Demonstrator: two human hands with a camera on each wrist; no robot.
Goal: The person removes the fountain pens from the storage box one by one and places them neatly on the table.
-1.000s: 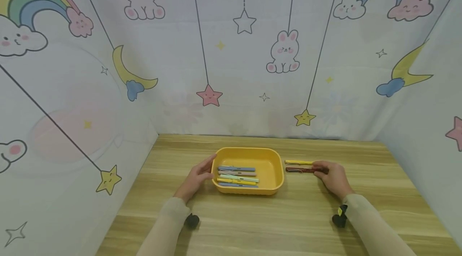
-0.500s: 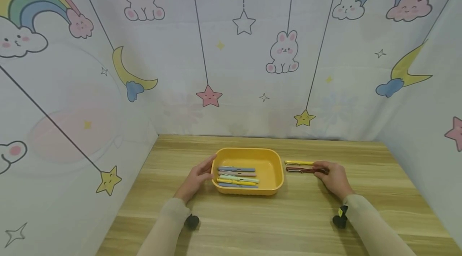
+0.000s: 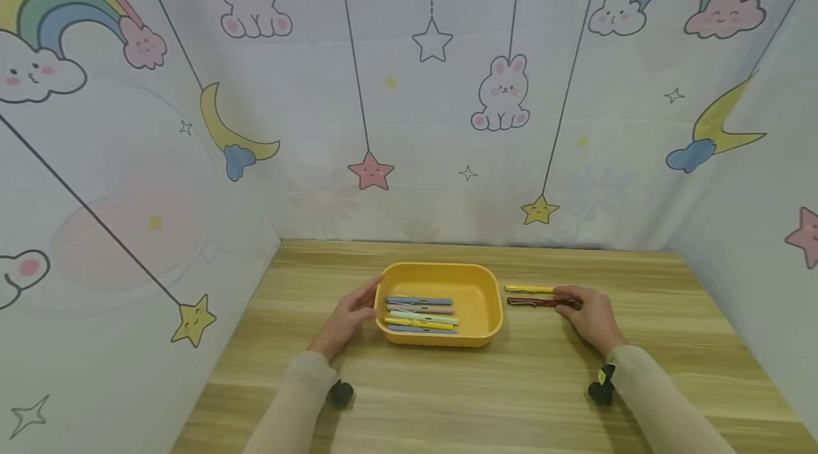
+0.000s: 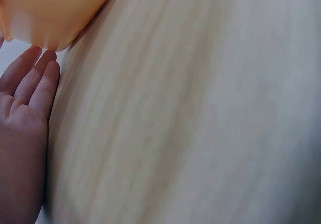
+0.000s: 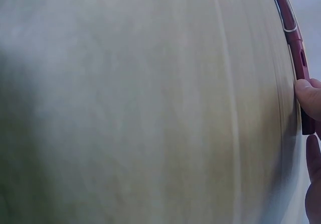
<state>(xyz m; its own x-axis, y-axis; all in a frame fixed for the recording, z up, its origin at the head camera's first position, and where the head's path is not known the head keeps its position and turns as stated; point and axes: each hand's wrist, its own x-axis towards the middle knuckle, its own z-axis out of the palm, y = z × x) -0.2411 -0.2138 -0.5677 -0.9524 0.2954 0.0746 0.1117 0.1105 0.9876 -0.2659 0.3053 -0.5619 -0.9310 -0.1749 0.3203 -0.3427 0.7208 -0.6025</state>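
My left hand [image 3: 346, 317] rests its fingertips against the left side of a yellow plastic tray [image 3: 488, 298]; in the left wrist view the fingers [image 4: 44, 87] look nearly straight. Inside the tray lie several pens side by side: blue, brownish pink, mint green [image 3: 422, 316] and yellow [image 3: 424, 324]. Right of the tray, my right hand [image 3: 591, 312] pinches the end of a dark red pen [image 3: 530, 303] at the table. A yellow pen [image 3: 529, 289] lies parallel just behind it, its right end hidden by the fingers. The right wrist view shows my thumb on the dark red pen [image 5: 297, 53].
The wood-grain table [image 3: 466, 397] is bordered by white cloth walls [image 3: 422, 120] printed with rabbits, stars and rainbows. A black wrist device [image 3: 341, 393] hangs under the left sleeve, another black device [image 3: 601, 386] under the right sleeve.
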